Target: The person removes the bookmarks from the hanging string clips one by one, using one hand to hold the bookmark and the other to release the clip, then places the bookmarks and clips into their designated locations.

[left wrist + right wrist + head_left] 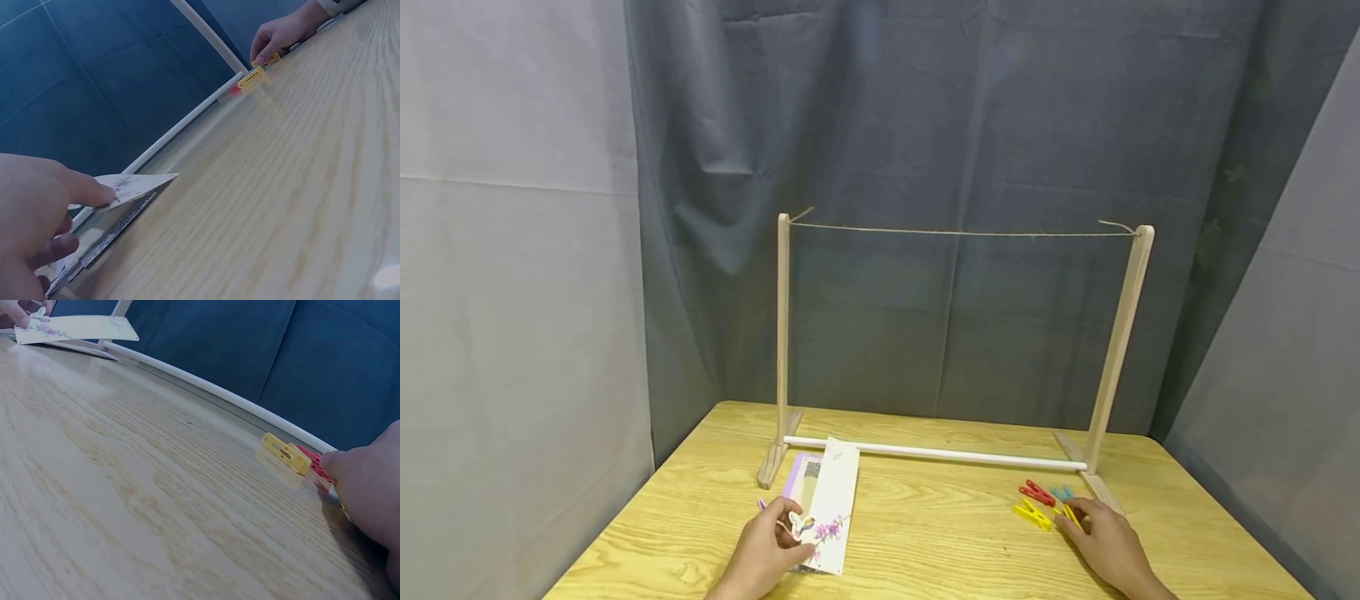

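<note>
My left hand (762,546) pinches a white card (838,475) printed with pink flowers and a small bird. The card is tilted, its near end raised over a purple-edged card (797,475) and a dark-edged one lying beneath, mostly hidden. In the left wrist view, the thumb lies on the printed face of the card (140,183). Over at the right, my right hand (1105,542) pinches a yellow clothespin (1071,516) close to the tabletop. Beside it lie another yellow clothespin (1032,515), red clothespins (1037,492) and light blue clothespins (1062,492).
A wooden frame stands across the back of the table (940,533), with a left post (783,325), a right post (1120,350) and a white bottom bar (955,455). A thin string (962,232) stretches between the post tops. Grey curtains (925,100) surround the table.
</note>
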### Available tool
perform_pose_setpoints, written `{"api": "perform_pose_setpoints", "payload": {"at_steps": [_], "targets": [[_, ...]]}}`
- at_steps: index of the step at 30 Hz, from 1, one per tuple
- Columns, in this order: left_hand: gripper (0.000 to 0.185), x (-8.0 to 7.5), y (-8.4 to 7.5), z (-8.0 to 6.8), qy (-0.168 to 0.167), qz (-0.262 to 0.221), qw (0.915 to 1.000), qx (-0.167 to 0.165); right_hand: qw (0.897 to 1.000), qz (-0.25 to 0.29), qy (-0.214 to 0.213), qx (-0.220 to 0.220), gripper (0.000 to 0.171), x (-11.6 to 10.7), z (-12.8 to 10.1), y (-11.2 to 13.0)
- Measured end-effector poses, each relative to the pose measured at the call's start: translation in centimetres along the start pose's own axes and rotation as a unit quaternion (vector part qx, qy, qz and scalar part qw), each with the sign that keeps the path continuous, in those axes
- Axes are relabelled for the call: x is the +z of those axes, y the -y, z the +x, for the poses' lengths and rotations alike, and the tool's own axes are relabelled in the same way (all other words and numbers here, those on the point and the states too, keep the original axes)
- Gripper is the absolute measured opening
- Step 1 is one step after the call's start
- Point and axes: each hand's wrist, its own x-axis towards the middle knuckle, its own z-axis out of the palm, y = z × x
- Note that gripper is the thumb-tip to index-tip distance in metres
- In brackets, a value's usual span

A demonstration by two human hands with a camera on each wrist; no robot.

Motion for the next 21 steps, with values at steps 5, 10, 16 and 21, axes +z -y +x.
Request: {"api": "perform_pose_setpoints", "payload": {"at_steps": [5, 10, 16, 21], "targets": [[0.049, 0.02, -0.16, -0.2, -0.033, 0.096, 0.9944, -0.027, 1.0, 0.001, -0.001, 0.0, 0.043, 0.08, -0.01, -0.05], [0.047, 0.06, 0.05, -0.32, -0.044, 0.153, 0.9857, -0.056, 1.0, 0.003, 0.0, -0.004, 0.043, 0.09, -0.06, -0.04], [0.047, -0.05, 0.32, -0.32, -0.035, 0.182, 0.9804, -0.067, 1.0, 0.001, 0.005, -0.003, 0.044, 0.06, 0.01, -0.02], [0.05, -0.23, 0.26, -0.37, -0.037, 0.192, 0.9781, -0.072, 1.0, 0.001, 0.003, -0.003, 0.043, 0.08, -0.09, -0.03]]}}
